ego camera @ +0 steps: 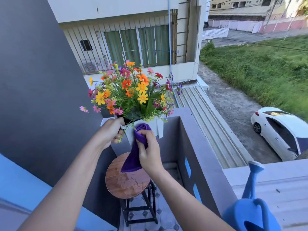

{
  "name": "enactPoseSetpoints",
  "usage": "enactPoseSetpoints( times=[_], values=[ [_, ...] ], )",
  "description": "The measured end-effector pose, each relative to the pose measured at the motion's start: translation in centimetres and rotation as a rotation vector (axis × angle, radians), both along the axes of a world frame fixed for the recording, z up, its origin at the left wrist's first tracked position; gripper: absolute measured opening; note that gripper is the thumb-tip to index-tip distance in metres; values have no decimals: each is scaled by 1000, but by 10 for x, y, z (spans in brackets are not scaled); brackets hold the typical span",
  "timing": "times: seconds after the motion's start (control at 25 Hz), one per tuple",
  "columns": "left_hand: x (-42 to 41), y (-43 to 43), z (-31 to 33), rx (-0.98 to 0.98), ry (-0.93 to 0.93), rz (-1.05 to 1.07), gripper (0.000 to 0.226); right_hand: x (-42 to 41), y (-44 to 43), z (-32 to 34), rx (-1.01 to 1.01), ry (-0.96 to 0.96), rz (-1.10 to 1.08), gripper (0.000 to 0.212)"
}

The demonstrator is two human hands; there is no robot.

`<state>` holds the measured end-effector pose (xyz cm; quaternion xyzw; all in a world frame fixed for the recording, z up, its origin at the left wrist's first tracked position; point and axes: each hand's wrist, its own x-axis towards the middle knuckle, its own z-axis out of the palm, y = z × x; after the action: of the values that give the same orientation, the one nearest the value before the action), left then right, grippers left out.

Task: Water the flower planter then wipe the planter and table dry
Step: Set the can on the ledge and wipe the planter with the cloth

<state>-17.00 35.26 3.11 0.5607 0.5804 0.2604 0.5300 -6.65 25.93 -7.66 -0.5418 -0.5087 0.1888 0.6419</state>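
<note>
Looking down into a balcony corner. Holding a white, square-sided planter (159,128) up in the air with the left hand (112,130), fingers curled tight round its near left corner. Filled with a bushy spray of small flowers (131,90) in orange, yellow, pink, red and purple among fine green leaves, spreading far wider than the pot itself. Pressing a bunched purple cloth (133,157) against the planter's front wall with the right hand (148,150), fingers clamped on the cloth, with the loose end hanging down.

Directly below the planter and well apart from it, a round wooden bench (126,182) on black metal legs, with shiny wet patches across the top. Just behind the planter, a grey balcony wall (191,130). At lower right, standing on a pale ledge (283,189), a light blue plastic watering can (250,214) with the spout pointing up. Beyond the wall, far below, a white car (280,130) parked beside grass.
</note>
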Motion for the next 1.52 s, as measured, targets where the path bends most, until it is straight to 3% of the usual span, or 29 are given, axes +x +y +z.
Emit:
enactPoseSetpoints(
  times=[0.16,0.32,0.56,0.72,0.88,1.0,1.16,1.28,1.44,1.52],
  values=[
    [-17,2,-11,-44,-57,23,18,32,3,3,-85,247,-165,24],
    [-28,1,-10,-47,-89,24,22,74,8,18,-76,276,-249,20],
    [-35,3,1,-32,-70,-46,27,105,13,49,-93,65,-10,37],
    [-34,2,9,-39,-36,-66,27,123,17,71,-117,-256,101,56],
    [-31,-4,11,-48,-40,-110,28,132,18,91,-189,-444,130,47],
    [-31,-7,13,-39,-29,-116,28,138,23,93,-235,-435,171,40],
    [-33,-9,14,-47,-30,-135,30,142,23,97,-342,-392,206,53],
    [-34,-8,12,-50,-59,-143,32,148,23,98,-362,-433,213,22],
    [-35,-8,15,-54,-72,-128,34,155,25,99,-402,-505,261,8],
    [-36,-8,17,-53,-75,-127,35,155,21,102,-410,-567,305,27]
  ],
)
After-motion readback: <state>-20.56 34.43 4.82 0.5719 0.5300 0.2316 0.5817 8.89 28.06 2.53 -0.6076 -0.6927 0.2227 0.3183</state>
